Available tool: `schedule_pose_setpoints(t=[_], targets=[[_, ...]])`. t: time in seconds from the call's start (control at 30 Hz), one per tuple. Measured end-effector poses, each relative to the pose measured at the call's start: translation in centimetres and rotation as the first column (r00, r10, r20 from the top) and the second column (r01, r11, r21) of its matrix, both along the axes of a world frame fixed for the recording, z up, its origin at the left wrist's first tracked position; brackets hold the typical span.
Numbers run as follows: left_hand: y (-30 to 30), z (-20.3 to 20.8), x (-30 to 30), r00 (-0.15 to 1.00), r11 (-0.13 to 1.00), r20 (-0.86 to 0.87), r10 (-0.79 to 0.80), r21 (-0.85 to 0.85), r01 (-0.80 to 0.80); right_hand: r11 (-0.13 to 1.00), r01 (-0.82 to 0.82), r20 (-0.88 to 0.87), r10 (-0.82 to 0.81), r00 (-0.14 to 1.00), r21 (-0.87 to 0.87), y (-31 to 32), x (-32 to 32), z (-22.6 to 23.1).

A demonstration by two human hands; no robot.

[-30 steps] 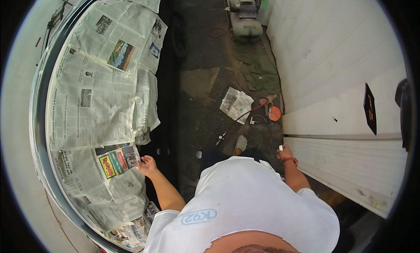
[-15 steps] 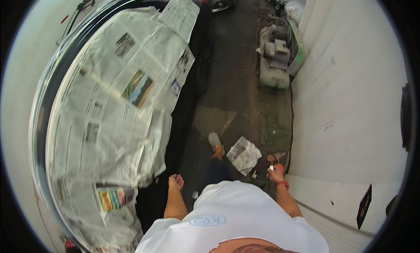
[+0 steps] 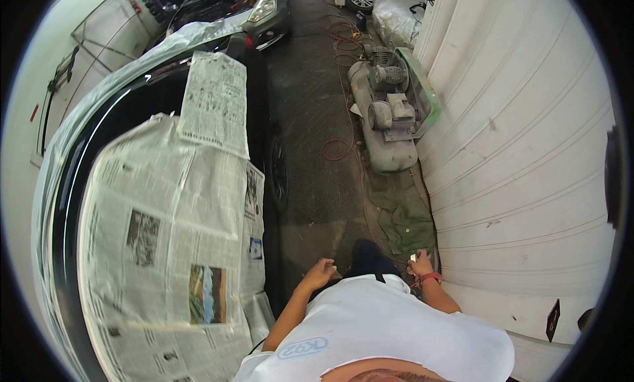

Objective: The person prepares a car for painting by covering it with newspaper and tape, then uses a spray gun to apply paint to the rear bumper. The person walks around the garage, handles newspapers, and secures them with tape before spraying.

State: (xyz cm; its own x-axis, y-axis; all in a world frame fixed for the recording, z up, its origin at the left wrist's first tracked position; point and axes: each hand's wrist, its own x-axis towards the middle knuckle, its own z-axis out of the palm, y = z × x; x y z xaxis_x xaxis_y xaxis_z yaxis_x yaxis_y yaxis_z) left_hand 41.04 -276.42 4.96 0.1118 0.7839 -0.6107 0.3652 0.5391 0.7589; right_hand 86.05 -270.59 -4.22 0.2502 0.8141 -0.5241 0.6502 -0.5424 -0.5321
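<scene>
The hands are well apart: the right hand (image 3: 420, 264) is closed around a small white piece (image 3: 413, 258) by the right wall (image 3: 505, 151), and the left hand (image 3: 320, 273) hangs loosely curled, nothing visible in it. The newspaper sheets (image 3: 175, 203) on the black car (image 3: 125, 99) lie left of both hands, their long axis running near to far, with the left hand nearer and not touching them.
</scene>
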Motion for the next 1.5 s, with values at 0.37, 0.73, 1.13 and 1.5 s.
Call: schedule_pose_setpoints(t=[0.37, 0.73, 1.13, 1.5], targets=[[25.9, 2.1, -11.4, 0.982, 0.984, -0.051, -0.180, 0.004, 0.181, 0.871, -0.030, -0.327, -0.152, 0.933, -0.491, 18.6, -8.7, -1.3], [56.2, 5.9, -19.2, 0.999, 0.999, -0.022, -0.049, 0.002, 0.049, 0.926, -0.009, -0.326, -0.123, 0.937, -0.377, 55.0, -17.9, 0.7], [91.4, 4.1, -31.2, 0.990, 0.994, 0.119, -0.073, 0.084, 0.063, 0.782, -0.475, -0.345, 0.351, 0.871, -0.404, 80.9, -30.1, 9.2], [123.9, 7.1, -42.5, 0.966, 0.966, 0.112, -0.232, 0.144, 0.215, 0.598, -0.650, -0.511, 0.417, 0.752, -0.469, 86.7, -45.0, 18.9]])
